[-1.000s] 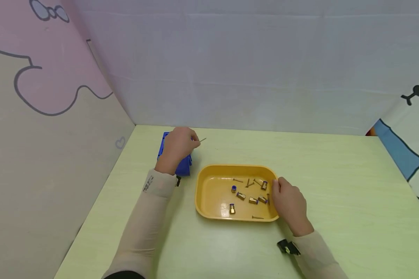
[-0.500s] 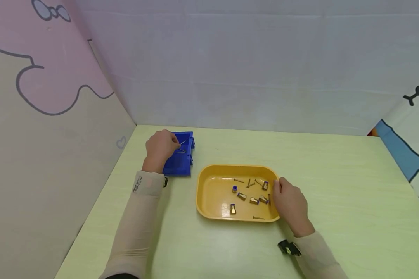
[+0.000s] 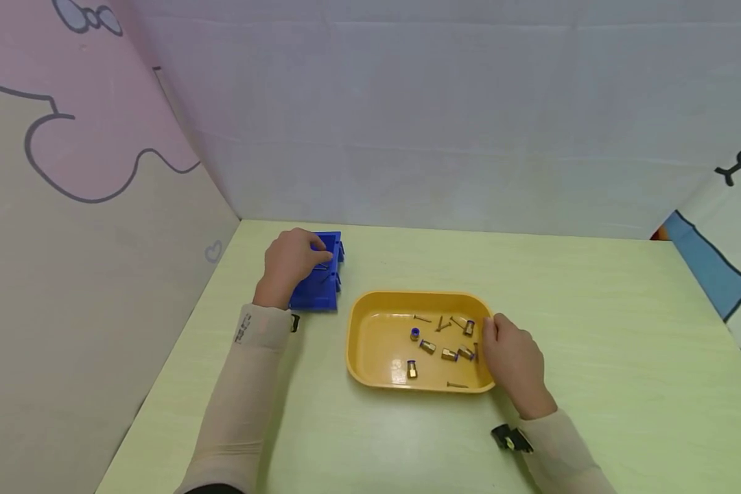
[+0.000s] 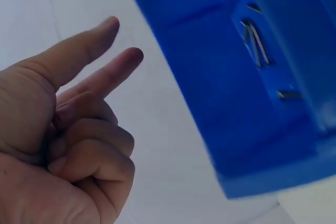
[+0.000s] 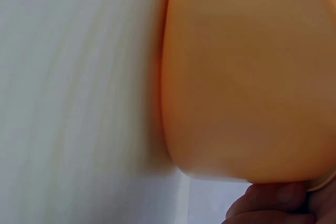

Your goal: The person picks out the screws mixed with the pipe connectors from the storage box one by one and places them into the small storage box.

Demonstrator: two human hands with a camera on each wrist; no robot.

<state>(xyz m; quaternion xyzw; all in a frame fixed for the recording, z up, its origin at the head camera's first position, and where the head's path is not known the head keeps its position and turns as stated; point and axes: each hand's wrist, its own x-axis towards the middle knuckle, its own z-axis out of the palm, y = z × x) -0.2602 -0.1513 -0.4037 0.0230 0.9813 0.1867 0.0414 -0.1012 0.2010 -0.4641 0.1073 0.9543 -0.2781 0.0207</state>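
Over the blue parts bin (image 3: 315,295) hovers my left hand (image 3: 290,264). In the left wrist view its thumb and index finger (image 4: 113,72) stretch out apart with nothing between them, while the other fingers are curled. Several screws (image 4: 257,45) lie inside the bin. My right hand (image 3: 514,363) grips the right rim of the yellow tray (image 3: 361,357); the right wrist view shows curled fingers (image 5: 273,198) at the tray's edge. Loose screws (image 3: 457,385) and several brass fittings (image 3: 428,346) with blue collars are scattered in the tray, mostly toward its right half.
Both containers stand on a pale yellow-green table (image 3: 593,329), the bin to the left of and behind the tray. A white wall (image 3: 444,123) rises at the table's back edge, and a printed panel (image 3: 99,274) borders the left side.
My left hand, pinching a screw, moves left over the blue bin; now its thumb and index finger are parted and the screw is let go. The right hand keeps its place on the tray.
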